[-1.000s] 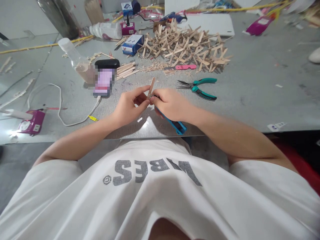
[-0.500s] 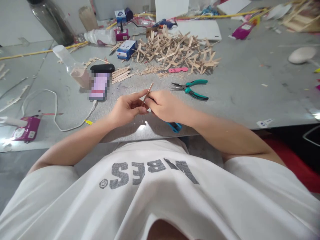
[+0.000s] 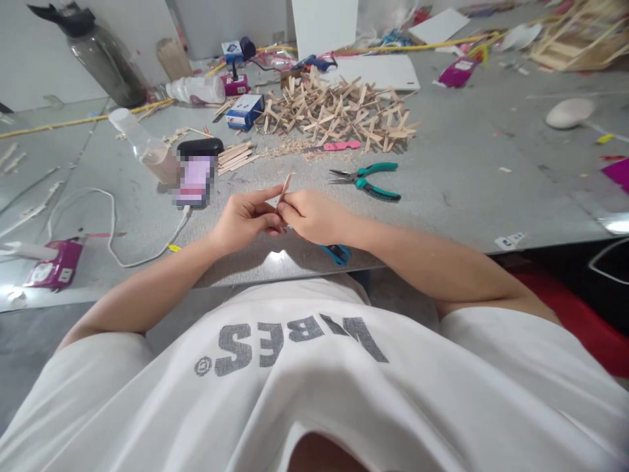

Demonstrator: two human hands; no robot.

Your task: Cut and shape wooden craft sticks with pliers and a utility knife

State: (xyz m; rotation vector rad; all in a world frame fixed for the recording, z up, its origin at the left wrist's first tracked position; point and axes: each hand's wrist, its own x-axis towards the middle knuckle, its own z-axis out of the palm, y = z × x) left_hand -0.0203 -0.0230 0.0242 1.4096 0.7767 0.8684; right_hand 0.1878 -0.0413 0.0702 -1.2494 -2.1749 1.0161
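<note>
A wooden craft stick (image 3: 284, 187) stands tilted between my two hands, its upper end showing above the fingers. My left hand (image 3: 242, 219) pinches it from one side. My right hand (image 3: 314, 215) closes on it from the other, and its fingers cover the lower part. Just beyond my right hand lie green-handled pliers (image 3: 376, 180), jaws apart. Partly hidden below my right wrist is a blue and black tool (image 3: 338, 254) whose kind I cannot make out.
A heap of joined craft sticks (image 3: 339, 108) lies at the back, with a pink-handled blade (image 3: 339, 145) before it. Loose sticks (image 3: 236, 157), a phone (image 3: 195, 180) on a white cable and a clear bottle (image 3: 152, 154) stand or lie left. A purple packet (image 3: 55, 263) sits far left.
The view has shifted slightly, so the table things appear lower and mostly further left. Both hands keep hold of the craft stick, with only a small change in finger position.
</note>
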